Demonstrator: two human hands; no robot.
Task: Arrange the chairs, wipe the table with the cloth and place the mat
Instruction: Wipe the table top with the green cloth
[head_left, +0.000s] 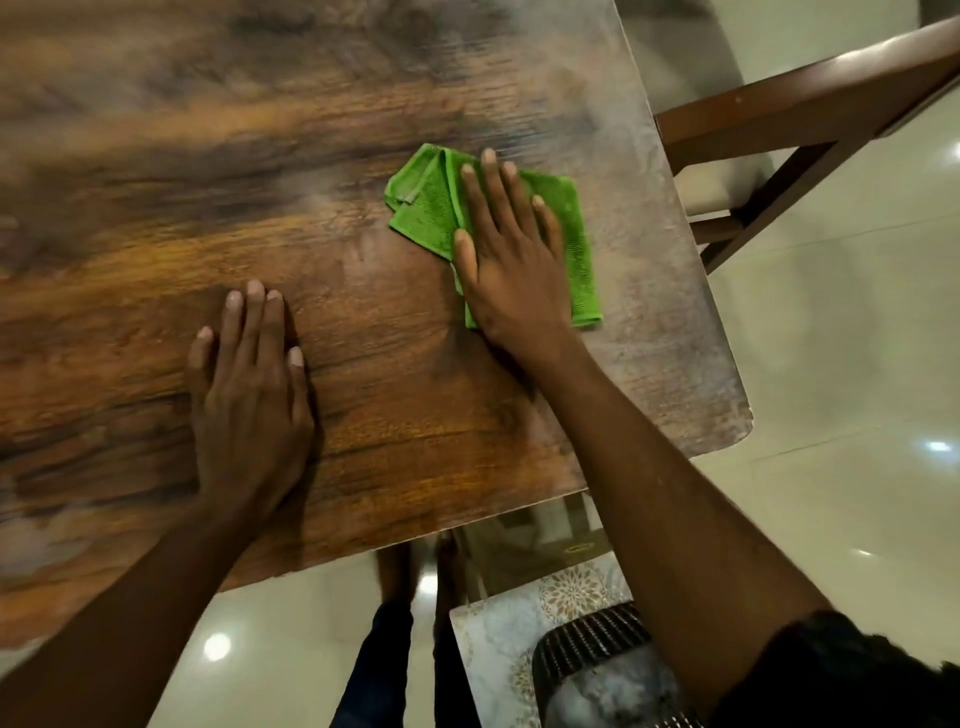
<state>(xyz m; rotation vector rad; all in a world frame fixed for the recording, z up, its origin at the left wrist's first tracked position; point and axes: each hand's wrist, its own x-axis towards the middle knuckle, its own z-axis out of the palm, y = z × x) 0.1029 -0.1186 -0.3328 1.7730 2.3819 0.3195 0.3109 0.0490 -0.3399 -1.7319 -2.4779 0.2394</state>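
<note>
— While we lean over the wooden table (218, 156), where do our hands sit?
— Our right hand (506, 249) lies flat on the green cloth (563, 218), fingers straight and close together, pressing it onto the tabletop near the far right corner. The cloth is folded, with loose flaps showing to the left of our fingers.
— And our left hand (249, 395)?
— It rests palm down on bare wood, fingers straight, well apart from the cloth and holding nothing.
— What else do we see?
— A wooden chair (789, 124) with a pale seat stands just beside the table's right edge. Below the near edge a patterned mat (498, 639) shows, above the glossy tiled floor (857, 389), though we cannot tell what it lies on
</note>
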